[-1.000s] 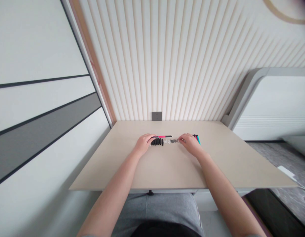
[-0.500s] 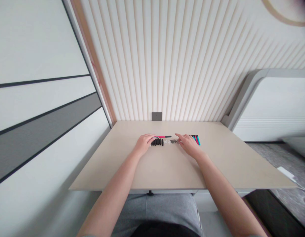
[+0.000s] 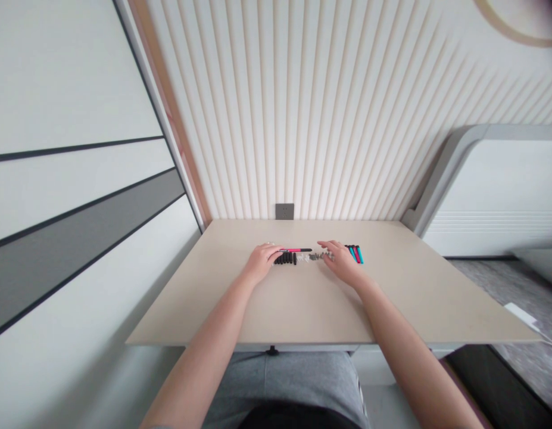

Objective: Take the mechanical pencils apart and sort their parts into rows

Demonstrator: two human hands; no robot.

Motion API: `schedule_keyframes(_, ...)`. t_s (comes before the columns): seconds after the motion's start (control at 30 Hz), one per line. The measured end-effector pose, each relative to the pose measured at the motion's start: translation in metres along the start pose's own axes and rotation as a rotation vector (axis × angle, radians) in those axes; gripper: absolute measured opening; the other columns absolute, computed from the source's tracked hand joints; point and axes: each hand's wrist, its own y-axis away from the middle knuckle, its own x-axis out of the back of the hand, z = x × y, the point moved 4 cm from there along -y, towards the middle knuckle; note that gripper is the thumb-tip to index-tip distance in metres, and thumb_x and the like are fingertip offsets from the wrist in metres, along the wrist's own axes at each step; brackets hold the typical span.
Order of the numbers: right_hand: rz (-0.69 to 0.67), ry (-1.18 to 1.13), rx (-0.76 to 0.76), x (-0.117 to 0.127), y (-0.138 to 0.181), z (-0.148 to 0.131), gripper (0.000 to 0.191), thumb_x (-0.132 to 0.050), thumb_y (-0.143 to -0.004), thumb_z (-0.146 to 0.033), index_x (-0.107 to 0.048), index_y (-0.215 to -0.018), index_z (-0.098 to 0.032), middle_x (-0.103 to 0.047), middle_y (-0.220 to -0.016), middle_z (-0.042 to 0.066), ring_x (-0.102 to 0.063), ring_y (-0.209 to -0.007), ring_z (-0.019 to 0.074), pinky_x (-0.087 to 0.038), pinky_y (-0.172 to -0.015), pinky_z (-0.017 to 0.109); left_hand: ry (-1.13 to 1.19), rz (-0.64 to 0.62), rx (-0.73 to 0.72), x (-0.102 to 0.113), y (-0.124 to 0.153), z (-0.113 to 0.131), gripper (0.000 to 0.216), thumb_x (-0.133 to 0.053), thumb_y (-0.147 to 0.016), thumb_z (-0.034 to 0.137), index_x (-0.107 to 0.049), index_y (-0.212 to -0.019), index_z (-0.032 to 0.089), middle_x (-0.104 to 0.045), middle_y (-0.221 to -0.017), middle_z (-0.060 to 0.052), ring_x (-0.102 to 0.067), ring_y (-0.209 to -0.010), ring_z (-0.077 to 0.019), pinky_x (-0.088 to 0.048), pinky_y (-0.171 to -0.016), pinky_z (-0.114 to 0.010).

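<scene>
Left hand (image 3: 260,262) pinching pen (image 3: 296,250); right hand (image 3: 342,263) spread, well inside table edges (image 3: 311,342)

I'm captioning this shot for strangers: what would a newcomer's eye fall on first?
Probably the pink-and-black pen, held crosswise by the left hand near the desk's middle. Just below it in the view sits a row of short black pieces, and to the right of the right hand lie teal and red barrels. Behind, the ribbed cream wall dominates the upper view.
</scene>
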Motion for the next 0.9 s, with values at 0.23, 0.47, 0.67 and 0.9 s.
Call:
schedule_keyframes(0.23, 0.084, -0.16, 0.026, 0.006, -0.002, -0.016, 0.032, -0.043, -0.094, -0.031, -0.062, -0.117, -0.021, -0.065, -0.107, 0.009, -0.058, -0.103, 0.0225, -0.043, -0.092, 0.036, 0.038, 0.014, -0.045, -0.001, 0.0, 0.005, 0.023, -0.053, -0.094, 0.031, -0.071, -0.106, 0.022, -0.073, -0.097, -0.006, -0.066, -0.088, -0.0198, -0.051, -0.083, -0.034)
schedule_keyframes(0.47, -0.106, -0.215, -0.02, -0.002, -0.001, -0.034, 0.041, -0.034, -0.098, -0.037, -0.067, -0.081, -0.02, -0.068, -0.079, 0.005, -0.061, -0.076, 0.0178, -0.042, -0.074, 0.027, 0.047, 0.03, -0.118, -0.004, 0.002, 0.005, 0.023, -0.054, -0.094, 0.029, -0.069, -0.109, 0.023, -0.073, -0.102, -0.005, -0.066, -0.094, -0.0187, -0.05, -0.087, -0.035)
schedule_keyframes(0.67, -0.127, -0.224, -0.073, -0.001, -0.002, -0.034, 0.038, -0.039, -0.095, -0.035, -0.064, -0.071, -0.019, -0.068, -0.074, 0.002, -0.059, -0.07, 0.0152, -0.039, -0.069, 0.024, 0.079, -0.019, -0.105, -0.005, 0.002, 0.005, 0.02, -0.056, -0.092, 0.028, -0.071, -0.106, 0.023, -0.074, -0.096, -0.004, -0.066, -0.087, -0.0182, -0.051, -0.082, -0.032)
schedule_keyframes(0.9, -0.11, -0.058, -0.02, -0.003, 0.0, -0.03, 0.036, -0.038, -0.097, -0.027, -0.062, -0.071, -0.02, -0.064, -0.068, 0.0, -0.057, -0.065, 0.0135, -0.035, -0.065, 0.023, 0.156, -0.088, 0.023, -0.002, 0.002, 0.005, 0.016, -0.06, -0.089, 0.025, -0.072, -0.098, 0.021, -0.073, -0.087, -0.003, -0.065, -0.082, -0.0169, -0.049, -0.079, -0.027)
